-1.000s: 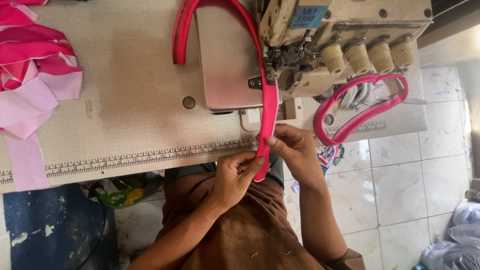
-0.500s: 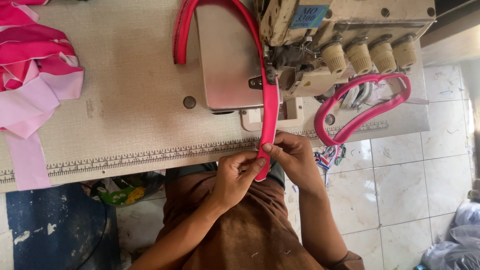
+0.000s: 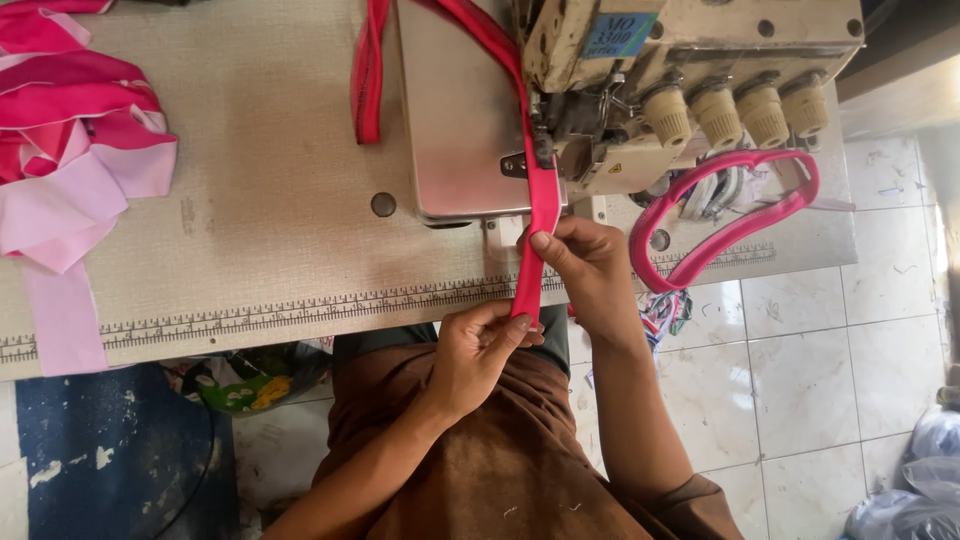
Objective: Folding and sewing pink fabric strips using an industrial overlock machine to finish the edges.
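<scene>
I keep both hands pinched on the pink strip [image 3: 533,262], left hand [image 3: 480,345] low, right hand [image 3: 590,265] guiding it straight toward the sewing machine [image 3: 690,90].

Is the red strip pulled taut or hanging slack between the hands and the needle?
Taut: the red strip runs straight from the machine to the left hand, right hand pinching it.

Brown short-sleeved garment, bare forearms
</scene>
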